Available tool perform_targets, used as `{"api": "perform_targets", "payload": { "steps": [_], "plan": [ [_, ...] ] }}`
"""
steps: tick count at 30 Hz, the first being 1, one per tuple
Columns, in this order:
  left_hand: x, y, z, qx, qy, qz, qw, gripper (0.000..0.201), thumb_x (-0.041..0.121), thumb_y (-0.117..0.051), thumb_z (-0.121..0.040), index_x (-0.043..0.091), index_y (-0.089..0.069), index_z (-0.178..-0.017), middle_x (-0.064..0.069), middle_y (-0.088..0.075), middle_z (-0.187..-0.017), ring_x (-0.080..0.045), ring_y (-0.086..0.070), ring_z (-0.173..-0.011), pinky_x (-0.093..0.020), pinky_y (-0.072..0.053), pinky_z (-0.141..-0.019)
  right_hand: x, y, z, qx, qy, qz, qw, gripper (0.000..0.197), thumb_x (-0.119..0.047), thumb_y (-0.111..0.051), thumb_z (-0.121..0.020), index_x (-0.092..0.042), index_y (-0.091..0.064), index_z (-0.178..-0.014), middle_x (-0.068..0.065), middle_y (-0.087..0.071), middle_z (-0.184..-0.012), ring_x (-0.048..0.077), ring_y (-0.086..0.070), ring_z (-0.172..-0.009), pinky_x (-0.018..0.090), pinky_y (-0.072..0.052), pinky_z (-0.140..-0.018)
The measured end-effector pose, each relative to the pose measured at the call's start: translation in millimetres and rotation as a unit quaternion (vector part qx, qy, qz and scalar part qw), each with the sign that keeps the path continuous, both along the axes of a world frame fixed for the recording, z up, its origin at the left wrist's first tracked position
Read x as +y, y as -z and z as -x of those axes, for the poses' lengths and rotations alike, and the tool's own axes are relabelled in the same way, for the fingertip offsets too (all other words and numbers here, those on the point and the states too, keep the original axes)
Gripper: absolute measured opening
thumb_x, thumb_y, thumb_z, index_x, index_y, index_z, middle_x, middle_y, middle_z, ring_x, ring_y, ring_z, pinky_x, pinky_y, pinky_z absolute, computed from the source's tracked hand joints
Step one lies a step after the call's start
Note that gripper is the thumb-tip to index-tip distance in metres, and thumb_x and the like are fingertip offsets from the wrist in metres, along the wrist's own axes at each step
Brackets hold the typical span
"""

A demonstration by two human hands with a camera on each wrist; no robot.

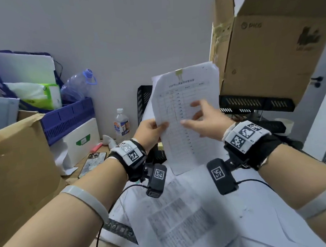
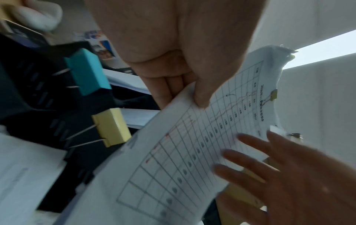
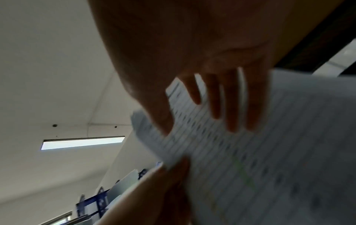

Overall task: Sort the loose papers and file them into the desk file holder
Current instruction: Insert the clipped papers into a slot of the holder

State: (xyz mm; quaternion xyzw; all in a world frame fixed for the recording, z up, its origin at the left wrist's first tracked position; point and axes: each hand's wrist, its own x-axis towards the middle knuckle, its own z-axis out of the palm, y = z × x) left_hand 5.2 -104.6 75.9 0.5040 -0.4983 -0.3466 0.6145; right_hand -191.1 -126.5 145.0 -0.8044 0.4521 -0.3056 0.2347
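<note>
A sheaf of papers (image 1: 183, 104) printed with a table, bound at its top by a yellow binder clip (image 1: 179, 73), is held upright above the desk. My left hand (image 1: 155, 128) pinches its left edge between thumb and fingers (image 2: 200, 97). My right hand (image 1: 201, 117) is spread with straight fingers (image 3: 213, 103) over the front of the sheet (image 2: 192, 152); I cannot tell whether it touches. The black mesh file holder (image 1: 144, 101) stands behind the sheaf against the wall. More loose papers (image 1: 180, 215) lie flat on the desk below my wrists.
A teal clip (image 2: 86, 73) and a yellow clip (image 2: 111, 127) sit on a black mesh edge. A cardboard box (image 1: 21, 156), blue crate (image 1: 69, 117), water bottle (image 1: 121, 123) and phone (image 1: 92, 162) crowd the left. A large carton (image 1: 267, 55) stands at right.
</note>
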Motion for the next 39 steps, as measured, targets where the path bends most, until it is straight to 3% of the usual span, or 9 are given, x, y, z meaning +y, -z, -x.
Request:
{"api": "perform_targets", "payload": {
  "steps": [2,5,7,11,16,20,30,35,39],
  "plan": [
    [-1,-13,12,-0.032,0.002,0.044,0.999,0.023,0.002,-0.058,-0.098,-0.013,-0.066,-0.114,-0.028,-0.071,-0.112,-0.041,-0.071,-0.101,-0.05,-0.059,-0.088,11,0,-16,0.014,-0.037,-0.059,0.998,0.092,-0.06,-0.074,-0.075,-0.03,-0.025,-0.147,-0.009,-0.051,-0.115,0.018,-0.061,-0.102,0.041,-0.063,-0.073],
    [-6,-25,29,-0.117,0.028,0.099,0.988,0.022,0.0,-0.056,-0.091,0.007,-0.074,-0.103,0.0,-0.077,-0.089,-0.011,-0.071,-0.083,-0.031,-0.057,-0.078,5,-2,-36,-0.073,-0.061,-0.061,0.994,0.064,-0.062,-0.074,-0.075,-0.013,-0.064,-0.115,-0.001,-0.069,-0.107,0.017,-0.07,-0.092,0.042,-0.064,-0.074],
    [-7,-31,34,-0.11,0.047,0.116,0.986,0.031,0.002,-0.058,-0.094,0.015,-0.07,-0.12,0.002,-0.076,-0.106,-0.009,-0.07,-0.102,-0.029,-0.056,-0.09,2,-8,-42,-0.154,-0.036,-0.078,0.984,0.045,-0.053,-0.07,-0.082,-0.009,-0.073,-0.095,0.012,-0.075,-0.101,0.023,-0.074,-0.088,0.042,-0.063,-0.079],
    [-13,-32,21,-0.115,0.074,0.09,0.986,0.051,0.031,-0.073,-0.09,0.024,-0.059,-0.138,-0.002,-0.065,-0.136,-0.014,-0.056,-0.131,-0.037,-0.045,-0.11,-12,-30,-33,-0.133,0.078,-0.021,0.988,0.044,-0.037,-0.053,-0.1,0.001,-0.059,-0.123,0.02,-0.06,-0.13,0.037,-0.055,-0.124,0.042,-0.045,-0.104],
    [-33,0,3,-0.257,0.037,-0.045,0.965,0.045,0.03,-0.063,-0.096,0.021,-0.058,-0.14,-0.001,-0.057,-0.144,-0.015,-0.061,-0.12,-0.023,-0.05,-0.1,-41,-43,-23,-0.308,0.062,-0.039,0.949,0.029,0.003,-0.041,-0.092,-0.023,-0.053,-0.1,-0.002,-0.054,-0.101,0.039,-0.064,-0.11,0.037,-0.064,-0.06],
    [-46,20,-4,-0.391,0.005,-0.146,0.909,0.051,0.027,-0.059,-0.095,0.029,-0.05,-0.146,-0.008,-0.045,-0.155,-0.028,-0.059,-0.124,-0.024,-0.048,-0.097,-40,-51,-20,-0.308,0.024,-0.04,0.95,0.04,-0.001,-0.039,-0.093,-0.012,-0.05,-0.13,-0.002,-0.054,-0.125,0.039,-0.073,-0.087,0.02,-0.049,-0.037],
    [-46,4,-21,-0.301,-0.087,-0.126,0.941,0.073,0.002,-0.046,-0.094,0.011,-0.014,-0.159,-0.015,-0.024,-0.162,-0.036,-0.038,-0.143,-0.041,-0.038,-0.115,-46,-48,-39,-0.277,-0.038,-0.039,0.959,0.038,-0.002,-0.045,-0.094,-0.004,-0.053,-0.132,0.005,-0.061,-0.127,0.019,-0.071,-0.057,0.024,-0.055,-0.043],
    [-40,5,-27,-0.225,-0.097,-0.064,0.967,0.073,-0.007,-0.044,-0.09,0.013,-0.024,-0.158,-0.011,-0.034,-0.157,-0.029,-0.038,-0.143,-0.035,-0.036,-0.115,-62,-26,-61,-0.249,-0.023,-0.067,0.966,0.045,0.003,-0.042,-0.093,-0.004,-0.05,-0.136,0.005,-0.059,-0.123,0.036,-0.067,-0.081,0.03,-0.059,-0.045],
    [-39,9,-28,-0.215,-0.092,-0.064,0.97,0.078,-0.002,-0.047,-0.09,0.017,-0.02,-0.16,-0.006,-0.024,-0.164,-0.023,-0.023,-0.152,-0.043,-0.026,-0.123,-71,-15,-80,-0.169,-0.009,-0.037,0.985,0.047,0.003,-0.06,-0.087,-0.001,-0.049,-0.133,0.009,-0.056,-0.129,0.037,-0.062,-0.109,0.041,-0.059,-0.087]
  ]
}}
